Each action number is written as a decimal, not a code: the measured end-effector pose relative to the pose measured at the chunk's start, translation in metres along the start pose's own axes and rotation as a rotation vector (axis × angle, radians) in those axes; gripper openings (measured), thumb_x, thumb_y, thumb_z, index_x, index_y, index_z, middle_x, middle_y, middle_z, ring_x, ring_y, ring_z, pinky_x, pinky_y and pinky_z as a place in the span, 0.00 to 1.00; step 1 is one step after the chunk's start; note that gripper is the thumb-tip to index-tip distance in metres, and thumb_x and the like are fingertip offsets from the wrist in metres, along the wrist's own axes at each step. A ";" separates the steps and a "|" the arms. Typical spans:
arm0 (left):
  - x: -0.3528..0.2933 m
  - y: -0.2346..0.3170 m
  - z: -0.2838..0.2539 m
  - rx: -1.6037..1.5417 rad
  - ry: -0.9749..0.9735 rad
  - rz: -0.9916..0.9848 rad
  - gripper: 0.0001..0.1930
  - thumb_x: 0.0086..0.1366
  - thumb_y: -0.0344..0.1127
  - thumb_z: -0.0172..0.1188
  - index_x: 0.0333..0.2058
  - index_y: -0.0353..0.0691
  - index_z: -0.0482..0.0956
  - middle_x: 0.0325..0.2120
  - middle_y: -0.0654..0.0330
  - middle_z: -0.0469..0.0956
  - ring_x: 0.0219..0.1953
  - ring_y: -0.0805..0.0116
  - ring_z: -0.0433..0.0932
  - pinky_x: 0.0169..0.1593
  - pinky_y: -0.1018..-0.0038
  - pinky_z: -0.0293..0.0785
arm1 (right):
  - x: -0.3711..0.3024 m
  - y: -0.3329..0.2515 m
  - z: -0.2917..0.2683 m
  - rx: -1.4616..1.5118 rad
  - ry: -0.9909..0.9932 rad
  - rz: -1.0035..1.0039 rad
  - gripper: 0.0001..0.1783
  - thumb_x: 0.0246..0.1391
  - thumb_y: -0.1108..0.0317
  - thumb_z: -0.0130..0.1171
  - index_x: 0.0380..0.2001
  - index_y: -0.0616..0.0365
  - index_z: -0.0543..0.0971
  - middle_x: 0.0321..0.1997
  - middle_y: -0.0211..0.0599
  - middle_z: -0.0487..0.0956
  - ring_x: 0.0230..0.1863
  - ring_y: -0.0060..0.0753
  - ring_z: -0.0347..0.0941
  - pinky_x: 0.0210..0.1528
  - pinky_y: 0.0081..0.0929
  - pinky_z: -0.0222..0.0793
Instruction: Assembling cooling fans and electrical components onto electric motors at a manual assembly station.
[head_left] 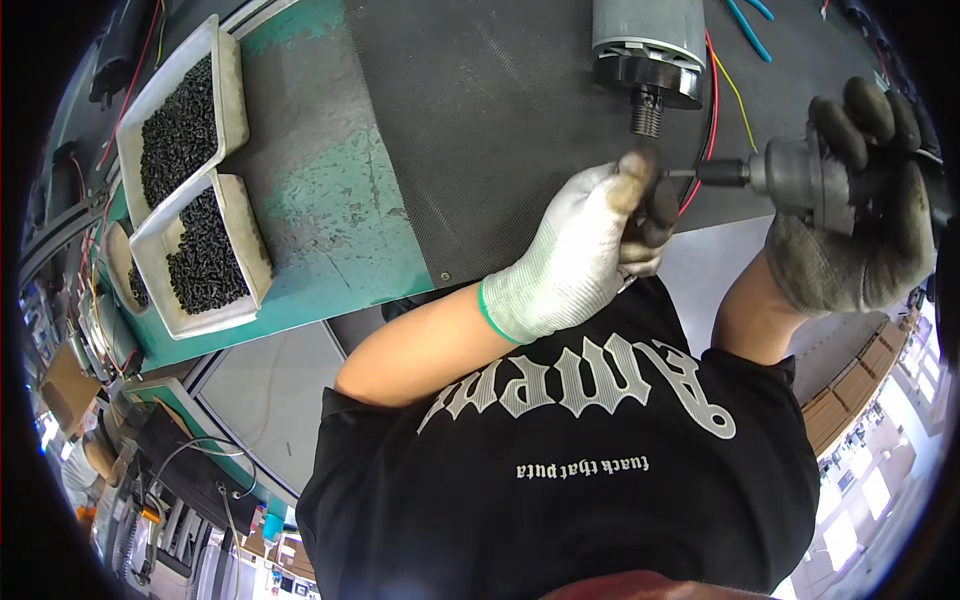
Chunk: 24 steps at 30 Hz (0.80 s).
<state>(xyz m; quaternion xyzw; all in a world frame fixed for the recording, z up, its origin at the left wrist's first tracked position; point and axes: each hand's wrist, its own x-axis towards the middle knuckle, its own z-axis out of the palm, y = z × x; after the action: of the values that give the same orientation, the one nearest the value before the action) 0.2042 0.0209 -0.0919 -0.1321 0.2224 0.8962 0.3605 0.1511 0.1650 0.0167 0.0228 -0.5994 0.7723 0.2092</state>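
My right hand (850, 240), in a dark grey glove, is wrapped round a power screwdriver (800, 180) with a grey metal head and a black bit holder. Its thin bit points left and reaches my left hand (590, 240). That hand wears a white glove with dark, worn fingertips and a green cuff. Its fingers are curled closed; small shiny metal shows at their lower side, but what they hold is partly hidden and blurred. Just above the fingertips, a threaded shaft (646, 112) sticks out of a grey cylindrical motor (650, 30) with a black end plate.
Two off-white bins (232, 100) full of small black screws (205, 260) stand at the left on a worn green bench (340, 230). A black mat (460, 130) covers its middle. Red and yellow wires (738, 95) run beside the motor. Blue-handled pliers (750, 35) lie at the far right.
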 end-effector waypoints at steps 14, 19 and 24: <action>0.031 0.009 -0.001 -0.027 0.017 0.086 0.12 0.72 0.38 0.49 0.43 0.35 0.72 0.34 0.60 0.77 0.28 0.78 0.74 0.35 0.81 0.73 | -0.001 0.027 -0.024 0.083 -0.348 -0.085 0.20 0.61 0.68 0.45 0.53 0.70 0.68 0.52 0.58 0.72 0.51 0.50 0.74 0.47 0.36 0.76; 0.032 0.013 0.003 0.115 0.106 0.097 0.13 0.72 0.39 0.50 0.42 0.34 0.72 0.33 0.60 0.77 0.27 0.81 0.72 0.31 0.83 0.71 | -0.007 0.027 -0.028 -0.388 -0.247 -0.242 0.20 0.62 0.66 0.44 0.51 0.71 0.70 0.47 0.56 0.73 0.50 0.51 0.74 0.44 0.35 0.77; 0.031 0.014 0.003 0.193 0.144 0.082 0.13 0.72 0.39 0.50 0.41 0.33 0.73 0.32 0.60 0.76 0.27 0.81 0.72 0.32 0.83 0.70 | 0.017 0.038 -0.014 -0.357 -0.419 -0.240 0.15 0.58 0.72 0.47 0.45 0.71 0.70 0.41 0.53 0.74 0.42 0.44 0.73 0.42 0.35 0.74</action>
<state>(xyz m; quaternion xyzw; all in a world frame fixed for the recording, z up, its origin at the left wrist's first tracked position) 0.1720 0.0320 -0.0976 -0.1514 0.3380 0.8728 0.3178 0.1252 0.1759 -0.0169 0.2151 -0.7490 0.6028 0.1714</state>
